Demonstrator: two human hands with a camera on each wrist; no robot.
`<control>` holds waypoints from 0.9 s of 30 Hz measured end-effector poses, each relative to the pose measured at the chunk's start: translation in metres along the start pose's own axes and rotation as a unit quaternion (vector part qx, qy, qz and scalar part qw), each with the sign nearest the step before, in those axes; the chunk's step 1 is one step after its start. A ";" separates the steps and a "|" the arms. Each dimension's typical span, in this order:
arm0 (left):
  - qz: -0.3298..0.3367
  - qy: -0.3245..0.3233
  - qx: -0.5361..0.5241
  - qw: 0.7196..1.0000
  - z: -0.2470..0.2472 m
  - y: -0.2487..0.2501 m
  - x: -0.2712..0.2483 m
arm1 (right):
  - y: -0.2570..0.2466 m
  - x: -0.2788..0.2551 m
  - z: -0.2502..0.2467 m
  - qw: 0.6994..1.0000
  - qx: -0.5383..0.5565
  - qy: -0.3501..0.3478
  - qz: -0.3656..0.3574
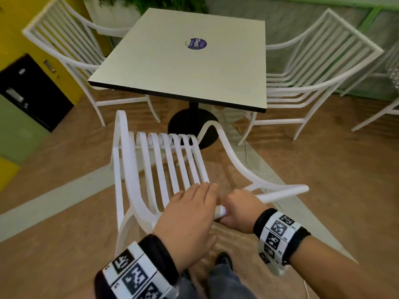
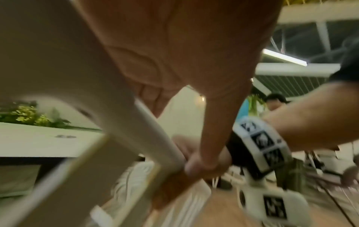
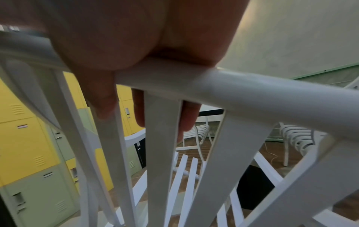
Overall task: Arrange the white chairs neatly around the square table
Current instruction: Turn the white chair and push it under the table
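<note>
A square counter (image 1: 183, 59) has white chairs set at its left (image 1: 64, 50) and right (image 1: 319, 61). A third chair (image 1: 155, 169) stands short of the near edge (probably last); right hand (image 1: 241, 210) grips its top rail, left hand (image 1: 190, 219) rests flat.

Table (image 1: 179, 61) ahead, 1 chair (image 1: 64, 50) left, 1 chair (image 1: 313, 67) right, third chair (image 1: 159, 165) before it
</note>
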State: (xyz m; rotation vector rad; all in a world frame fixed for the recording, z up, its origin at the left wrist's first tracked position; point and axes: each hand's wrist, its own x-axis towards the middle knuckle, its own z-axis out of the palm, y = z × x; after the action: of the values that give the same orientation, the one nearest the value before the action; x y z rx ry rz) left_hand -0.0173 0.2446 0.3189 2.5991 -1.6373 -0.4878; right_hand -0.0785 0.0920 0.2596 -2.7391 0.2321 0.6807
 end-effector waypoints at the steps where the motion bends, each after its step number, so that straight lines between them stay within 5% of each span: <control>1: -0.025 -0.031 0.023 0.999 0.005 0.004 0.006 | -0.002 0.001 0.001 1.000 0.000 0.006 -0.002; 6: -0.064 -0.123 0.116 0.984 0.010 0.006 0.014 | 0.008 0.006 0.010 0.999 0.007 0.025 -0.048; 13: -0.084 -0.168 0.111 0.976 0.021 -0.022 -0.003 | 0.077 0.009 0.021 0.997 -0.008 -0.058 0.045; 27: -0.090 -0.146 0.117 0.978 0.048 -0.142 -0.026 | -0.007 0.042 0.042 0.998 -0.058 -0.019 0.029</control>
State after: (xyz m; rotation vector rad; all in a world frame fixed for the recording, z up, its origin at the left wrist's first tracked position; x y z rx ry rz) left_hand 0.0837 0.3374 0.2527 2.9913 -1.6308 -0.7627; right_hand -0.0585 0.1090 0.2066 -2.8357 0.2716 0.7830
